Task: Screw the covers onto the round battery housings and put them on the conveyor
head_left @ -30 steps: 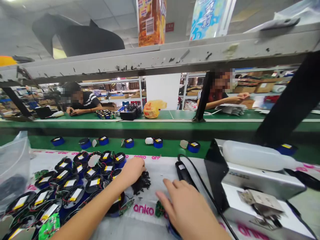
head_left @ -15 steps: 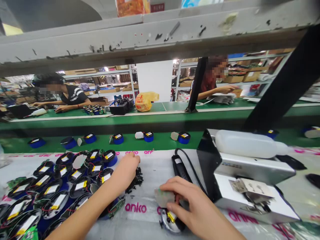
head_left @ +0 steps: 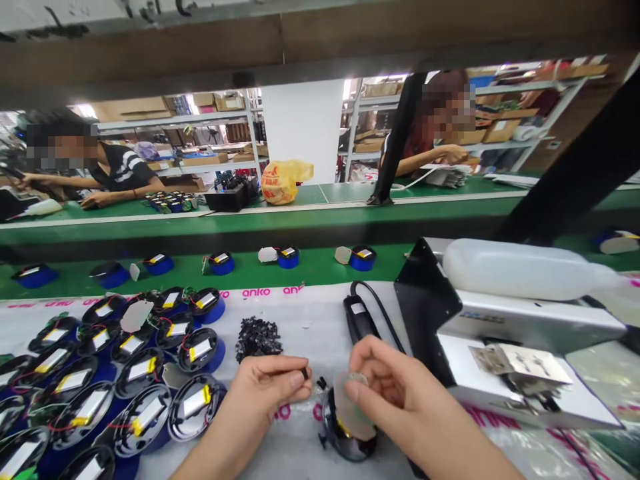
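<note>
My left hand (head_left: 267,393) pinches a small black piece (head_left: 303,373) between thumb and fingertips. Just behind it lies a pile of similar black pieces (head_left: 257,339). My right hand (head_left: 393,390) grips a pale, thin round-edged board (head_left: 353,413) between thumb and fingers. The board is tilted over a round black housing (head_left: 327,433) on the plastic-covered bench, hiding much of its inside; a bit of yellow shows beneath. To the left of my left hand stand several blue-sided round housings (head_left: 197,407), with white and yellow battery packs and red wires inside.
A black-handled tool with a cord (head_left: 360,320) lies beyond my right hand. Right of it stands a silver metal device (head_left: 530,333) with a white plastic bottle (head_left: 520,267) on top. More housings sit on the green strip (head_left: 320,270). Two people work across the bench.
My left hand has come from the black pile toward the housing, now with a small black piece. My right hand has tilted the board up over the housing. The view has tipped downward.
</note>
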A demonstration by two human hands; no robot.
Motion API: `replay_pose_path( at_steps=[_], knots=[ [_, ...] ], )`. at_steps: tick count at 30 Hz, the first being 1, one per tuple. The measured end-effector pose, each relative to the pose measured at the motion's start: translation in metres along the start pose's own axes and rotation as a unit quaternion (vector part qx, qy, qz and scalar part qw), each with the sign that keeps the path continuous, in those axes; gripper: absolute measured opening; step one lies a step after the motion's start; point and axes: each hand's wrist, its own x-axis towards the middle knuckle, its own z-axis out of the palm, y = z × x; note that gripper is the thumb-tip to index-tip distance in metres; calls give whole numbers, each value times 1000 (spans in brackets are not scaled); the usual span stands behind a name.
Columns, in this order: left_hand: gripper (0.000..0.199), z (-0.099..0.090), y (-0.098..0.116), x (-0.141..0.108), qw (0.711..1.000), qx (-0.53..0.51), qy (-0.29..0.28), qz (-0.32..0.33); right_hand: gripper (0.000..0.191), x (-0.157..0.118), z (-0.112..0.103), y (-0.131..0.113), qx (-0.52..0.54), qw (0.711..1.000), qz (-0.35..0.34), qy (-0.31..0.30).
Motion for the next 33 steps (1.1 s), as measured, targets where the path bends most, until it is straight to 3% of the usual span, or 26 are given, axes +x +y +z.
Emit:
replay_pose_path(
  at_steps=[3,6,15,18,21,24,28,30,33],
  knots=[
    [27,0,1,-4,998,-60,-26,-22,32,5,3,6,145,987,60,-11],
    [23,1,0,-7,994,-96,-49,-34,51,8,8,11,174,982,71,-20],
    [24,5,-3,-7,991,-119,-52,-44,47,9,16,3,195,979,65,-9],
    [24,6,-3,-7,995,-91,-35,-28,40,5,16,1,146,988,54,11],
    [19,4,-2,-6,1000,0,-6,24,27,0,19,6,64,997,16,39],
    [10,3,1,-7,996,70,6,63,17,-3,22,10,-17,999,-42,28],
    [12,1,2,-6,997,69,-9,40,10,-3,24,8,-82,993,-80,37],
    [16,0,-1,-3,999,46,-10,17,8,-4,23,2,-160,976,-133,57],
    [19,-1,-6,1,1000,16,1,4,12,-12,7,-13,-320,897,-271,140]
  ],
)
